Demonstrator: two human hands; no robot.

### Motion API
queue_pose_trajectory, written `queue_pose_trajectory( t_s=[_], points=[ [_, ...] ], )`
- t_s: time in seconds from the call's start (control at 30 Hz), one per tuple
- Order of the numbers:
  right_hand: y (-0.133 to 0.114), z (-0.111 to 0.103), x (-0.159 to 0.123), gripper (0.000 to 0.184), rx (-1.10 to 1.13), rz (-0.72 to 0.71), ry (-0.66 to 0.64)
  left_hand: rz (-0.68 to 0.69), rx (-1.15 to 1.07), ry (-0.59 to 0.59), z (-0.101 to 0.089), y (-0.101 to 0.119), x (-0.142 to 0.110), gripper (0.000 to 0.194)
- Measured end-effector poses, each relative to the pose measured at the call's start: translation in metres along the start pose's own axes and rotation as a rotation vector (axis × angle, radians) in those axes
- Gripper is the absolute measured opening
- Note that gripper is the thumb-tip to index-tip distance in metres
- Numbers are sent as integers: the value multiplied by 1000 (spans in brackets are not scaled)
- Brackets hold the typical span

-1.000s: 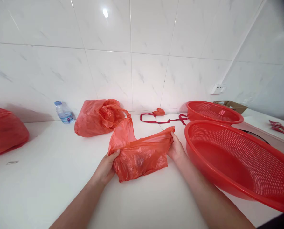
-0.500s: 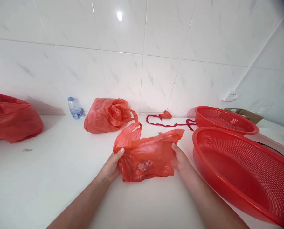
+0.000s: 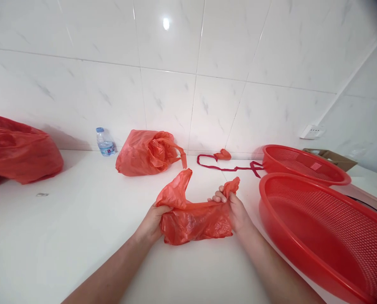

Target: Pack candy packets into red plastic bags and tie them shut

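Observation:
Between my hands, a thin red plastic bag (image 3: pixel 196 221) is held up just above the white table, its handles pointing upward. My left hand (image 3: pixel 155 219) is closed on its left side, the thumb lying over the front of the plastic. At the upper right corner my right hand (image 3: pixel 234 207) grips the bunched handle, fingers curled round it. Whatever the bag contains, if anything, is hidden by the folded plastic. Behind it lies a fuller red plastic bag (image 3: pixel 140 154), its loose handle hanging toward me.
Two red perforated baskets (image 3: pixel 289 232) stand on the right. A water bottle (image 3: pixel 106 143), a dark red strap (image 3: pixel 220 168) and a small red scrap (image 3: pixel 223 155) are near the tiled wall. A large red bag (image 3: pixel 23 147) sits far left; a cardboard box (image 3: pixel 334 160) is far right.
My right fingers have closed round the right handle, bunching it. The bag's top edge now dips between the handles, and its body looks shorter. The view has shifted slightly.

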State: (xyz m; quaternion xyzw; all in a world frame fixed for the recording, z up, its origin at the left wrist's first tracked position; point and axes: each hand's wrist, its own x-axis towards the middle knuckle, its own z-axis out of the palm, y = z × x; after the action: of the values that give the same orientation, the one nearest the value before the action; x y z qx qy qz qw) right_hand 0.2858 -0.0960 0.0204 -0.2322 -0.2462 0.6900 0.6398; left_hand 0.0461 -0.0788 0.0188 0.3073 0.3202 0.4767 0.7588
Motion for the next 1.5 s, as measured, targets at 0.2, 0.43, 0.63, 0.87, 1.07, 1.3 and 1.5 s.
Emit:
queue_pose_trajectory(
  t_s=[0.2, 0.43, 0.63, 0.87, 1.07, 1.3, 1.5],
  points=[
    [3, 3, 1, 18, -29, 41, 82, -68, 17, -226, 5, 6, -10, 23],
    [1, 10, -2, 22, -174, 89, 17, -128, 106, -247, 12, 3, -12, 20],
    [3, 19, -9, 30, -386, 99, -67, -24, 11, -75, 7, 0, -4, 16],
    [20, 35, -21, 50, -626, 195, -70, 71, -42, -138, 9, -5, -1, 18],
    [34, 42, -15, 63, -581, 252, -319, 42, 102, -259, 11, -17, -2, 17],
    [43, 35, -5, 31, -655, 159, -7, 506, 808, -67, 12, -18, -10, 46],
    [38, 33, -2, 29, -743, 184, 126, 994, 1384, -197, 15, -8, -17, 60]
  ],
)
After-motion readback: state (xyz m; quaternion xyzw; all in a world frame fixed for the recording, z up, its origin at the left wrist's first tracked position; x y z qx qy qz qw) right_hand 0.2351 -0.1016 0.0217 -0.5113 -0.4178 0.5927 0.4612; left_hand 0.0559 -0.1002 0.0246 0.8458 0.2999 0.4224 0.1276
